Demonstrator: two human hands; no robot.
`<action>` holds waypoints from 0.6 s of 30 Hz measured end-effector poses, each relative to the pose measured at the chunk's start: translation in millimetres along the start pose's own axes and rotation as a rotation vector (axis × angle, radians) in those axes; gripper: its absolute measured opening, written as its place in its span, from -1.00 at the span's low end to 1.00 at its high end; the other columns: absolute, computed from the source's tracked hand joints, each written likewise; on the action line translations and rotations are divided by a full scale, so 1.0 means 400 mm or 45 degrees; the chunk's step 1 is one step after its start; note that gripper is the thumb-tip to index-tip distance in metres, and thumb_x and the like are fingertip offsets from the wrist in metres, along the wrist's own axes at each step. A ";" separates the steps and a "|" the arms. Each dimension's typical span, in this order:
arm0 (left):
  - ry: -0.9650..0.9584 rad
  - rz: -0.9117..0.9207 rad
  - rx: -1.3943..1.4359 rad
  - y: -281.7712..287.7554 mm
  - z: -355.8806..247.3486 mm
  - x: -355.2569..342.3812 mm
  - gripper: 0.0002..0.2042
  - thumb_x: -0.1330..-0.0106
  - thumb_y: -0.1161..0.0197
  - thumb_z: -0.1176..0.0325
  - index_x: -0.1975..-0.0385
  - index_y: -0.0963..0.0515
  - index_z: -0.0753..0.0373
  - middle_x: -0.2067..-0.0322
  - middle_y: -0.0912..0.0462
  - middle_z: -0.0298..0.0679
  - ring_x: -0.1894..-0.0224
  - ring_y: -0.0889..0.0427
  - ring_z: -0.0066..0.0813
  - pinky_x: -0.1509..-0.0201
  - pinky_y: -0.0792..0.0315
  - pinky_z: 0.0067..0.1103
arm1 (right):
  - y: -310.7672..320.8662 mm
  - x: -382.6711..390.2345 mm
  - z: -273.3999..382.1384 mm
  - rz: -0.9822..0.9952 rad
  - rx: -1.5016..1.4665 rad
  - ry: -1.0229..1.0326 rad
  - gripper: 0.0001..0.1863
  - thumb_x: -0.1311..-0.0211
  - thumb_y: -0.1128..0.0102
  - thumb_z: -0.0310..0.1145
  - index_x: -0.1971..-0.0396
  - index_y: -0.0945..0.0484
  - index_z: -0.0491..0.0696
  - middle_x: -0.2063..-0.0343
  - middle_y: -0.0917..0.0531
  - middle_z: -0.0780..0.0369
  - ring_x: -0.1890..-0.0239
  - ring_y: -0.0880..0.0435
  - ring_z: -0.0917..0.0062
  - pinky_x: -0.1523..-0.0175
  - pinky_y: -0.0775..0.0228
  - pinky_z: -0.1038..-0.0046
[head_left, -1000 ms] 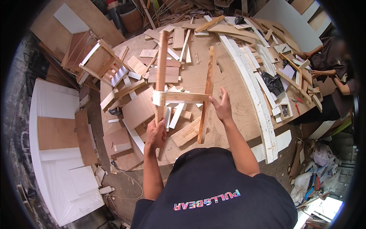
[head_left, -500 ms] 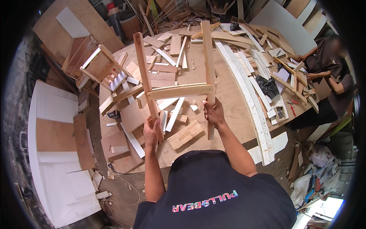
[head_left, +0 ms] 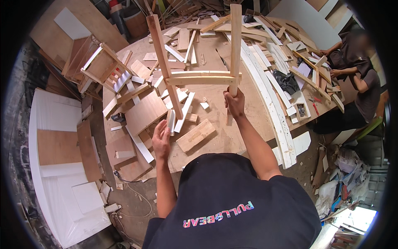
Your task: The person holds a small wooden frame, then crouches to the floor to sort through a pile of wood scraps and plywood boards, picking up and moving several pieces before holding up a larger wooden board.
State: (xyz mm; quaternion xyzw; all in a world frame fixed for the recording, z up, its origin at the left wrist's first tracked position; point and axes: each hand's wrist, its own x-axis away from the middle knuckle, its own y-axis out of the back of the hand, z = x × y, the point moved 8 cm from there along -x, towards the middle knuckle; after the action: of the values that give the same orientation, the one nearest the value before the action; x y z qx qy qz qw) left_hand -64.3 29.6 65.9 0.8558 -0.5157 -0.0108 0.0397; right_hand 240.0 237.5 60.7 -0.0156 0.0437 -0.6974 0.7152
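An H-shaped wooden frame [head_left: 199, 81] stands over the worktable, two long legs joined by crosspieces. My right hand [head_left: 235, 103] is wrapped round the lower part of its right leg [head_left: 235, 45]. Off the frame, my left hand [head_left: 161, 139] has its fingers stretched out and apart. It is just below and to the left of the foot of the left leg [head_left: 163, 54], beside a small pale-edged wood piece [head_left: 171, 121]; whether it touches that piece I cannot tell. Between my forearms a thick wooden block [head_left: 197, 136] lies on the table.
Offcuts and boards cover much of the worktable [head_left: 253, 130]. A long curved white strip [head_left: 269, 99] runs along its right side. A slatted wooden piece [head_left: 107, 66] sits at the left. Red-handled pliers [head_left: 316, 108] lie near another person [head_left: 352, 70] at the right edge.
The frame has moved away from me and higher in the picture, its left leg shifting slightly right. My left hand has let go of that leg; my right hand still grips the other.
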 end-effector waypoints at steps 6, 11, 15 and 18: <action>-0.315 -0.098 0.054 0.021 -0.097 -0.101 -0.41 -0.47 -0.19 0.23 -0.43 -0.26 0.35 -0.36 -0.42 0.01 -0.44 -0.35 -0.20 -0.54 -0.14 -0.32 | 0.093 -0.013 -0.144 -0.090 0.376 0.510 -0.77 -0.14 -0.32 -0.34 0.41 -0.52 -0.20 0.68 -0.55 0.16 0.64 -0.57 0.49 0.51 -0.39 0.36; -0.358 -0.080 0.114 -0.012 -0.210 -0.227 -0.42 -0.61 0.05 0.03 -0.46 -0.20 0.28 -0.33 -0.46 0.02 -0.47 -0.30 -0.17 -0.55 -0.11 -0.25 | 0.091 0.012 -0.171 -0.036 0.390 0.636 -0.71 -0.17 -0.31 -0.24 0.32 -0.57 -0.19 0.62 -0.57 0.08 0.56 -0.64 0.24 0.41 -0.42 0.27; -0.422 0.279 0.360 -0.074 -0.199 -0.272 -0.43 -0.64 0.14 0.03 -0.46 -0.18 0.32 -0.14 -0.61 0.00 -0.23 -0.55 -0.25 -0.39 -0.32 -0.36 | 0.061 0.051 -0.133 0.013 0.416 0.683 -0.61 -0.28 -0.28 -0.09 0.20 -0.56 -0.15 0.34 -0.62 0.02 0.29 -0.68 0.09 0.25 -0.47 0.23; -0.472 0.178 0.441 -0.146 -0.172 -0.256 -0.46 -0.64 0.18 -0.02 -0.30 -0.30 0.35 0.17 -0.62 -0.15 0.00 -0.58 -0.35 -0.33 -0.33 -0.37 | 0.110 0.056 -0.179 0.018 0.555 0.676 -0.59 -0.26 -0.29 -0.10 0.12 -0.55 -0.15 0.26 -0.60 -0.01 0.22 -0.66 0.05 0.19 -0.47 0.18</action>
State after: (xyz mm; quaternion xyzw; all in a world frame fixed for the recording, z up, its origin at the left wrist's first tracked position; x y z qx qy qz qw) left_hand -56.7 151.2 127.6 0.7955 -0.5662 -0.0763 -0.2021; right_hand 278.2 219.2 -15.2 0.3199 0.0783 -0.6650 0.6703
